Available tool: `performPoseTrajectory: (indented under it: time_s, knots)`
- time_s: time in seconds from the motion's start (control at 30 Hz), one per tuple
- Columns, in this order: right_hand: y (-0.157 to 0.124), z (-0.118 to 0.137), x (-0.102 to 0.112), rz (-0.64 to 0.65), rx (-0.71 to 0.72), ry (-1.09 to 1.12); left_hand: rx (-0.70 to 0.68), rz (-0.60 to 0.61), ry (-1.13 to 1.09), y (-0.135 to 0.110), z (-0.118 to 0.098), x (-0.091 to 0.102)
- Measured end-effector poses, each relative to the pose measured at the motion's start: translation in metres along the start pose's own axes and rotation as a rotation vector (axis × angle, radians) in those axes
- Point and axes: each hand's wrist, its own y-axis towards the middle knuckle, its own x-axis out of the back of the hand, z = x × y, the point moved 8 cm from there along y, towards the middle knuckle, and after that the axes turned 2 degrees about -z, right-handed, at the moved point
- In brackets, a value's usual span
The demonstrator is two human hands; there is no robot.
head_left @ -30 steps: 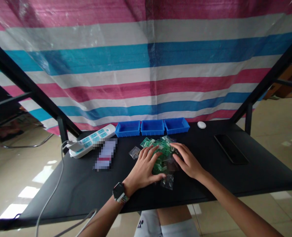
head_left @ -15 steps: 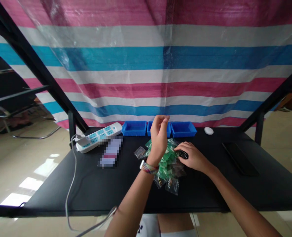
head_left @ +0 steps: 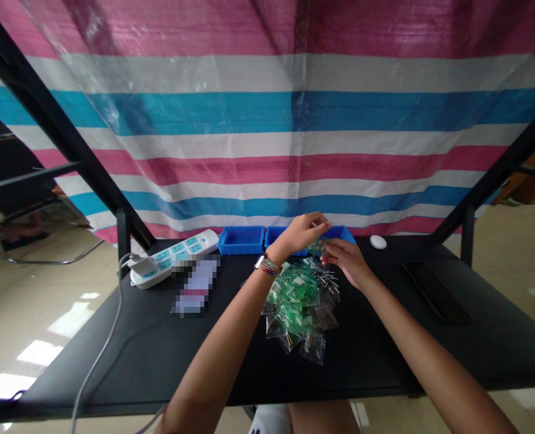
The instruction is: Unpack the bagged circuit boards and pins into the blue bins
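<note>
A heap of small clear bags with green parts [head_left: 301, 301] lies in the middle of the black table [head_left: 385, 337]. My left hand [head_left: 301, 232] is raised above the heap's far edge, fingers pinched on one small bag [head_left: 316, 245] in front of the middle and right blue bins. My right hand [head_left: 345, 259] meets it from the right, fingertips closed on the same bag. Three blue bins [head_left: 241, 239] stand in a row at the table's back edge; my hands hide parts of the middle and right ones.
A white power strip [head_left: 177, 256] with a cable lies at the back left, a blurred card [head_left: 195, 289] beside it. A white round puck [head_left: 378, 242] and a black phone [head_left: 434, 291] lie to the right. A striped tarp hangs behind.
My left hand has risen off the heap and swung right toward the bins. My right hand has lifted off the heap to join it on one bag.
</note>
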Motion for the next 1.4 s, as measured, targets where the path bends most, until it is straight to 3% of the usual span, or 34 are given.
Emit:
performPoseTrajectory:
  time_s: [0.23,0.3,0.37,0.7,0.93,1.13,1.4]
  knots:
    - [0.01,0.005,-0.024,-0.014,-0.018,0.158,0.242,-0.162,-0.408,-0.038,0.054,0.011]
    - [0.008,0.003,-0.03,-0.026,-0.012,0.18,0.282,-0.134,-0.445,-0.049,0.061,0.01]
    - [0.004,0.001,-0.036,-0.015,-0.012,0.185,0.279,-0.096,-0.442,-0.061,0.063,0.01]
    - [-0.022,-0.011,-0.059,0.133,-0.046,0.002,0.31,-0.155,-0.365,-0.119,0.071,0.025]
    - [-0.027,-0.015,-0.061,0.151,-0.061,0.003,0.276,-0.129,-0.245,-0.132,0.072,0.029]
    - [-0.03,-0.014,-0.064,0.16,-0.024,-0.022,0.222,-0.189,-0.214,-0.135,0.067,0.027]
    - [-0.036,-0.007,-0.074,0.213,0.023,-0.048,0.231,-0.14,-0.089,-0.14,0.062,0.027]
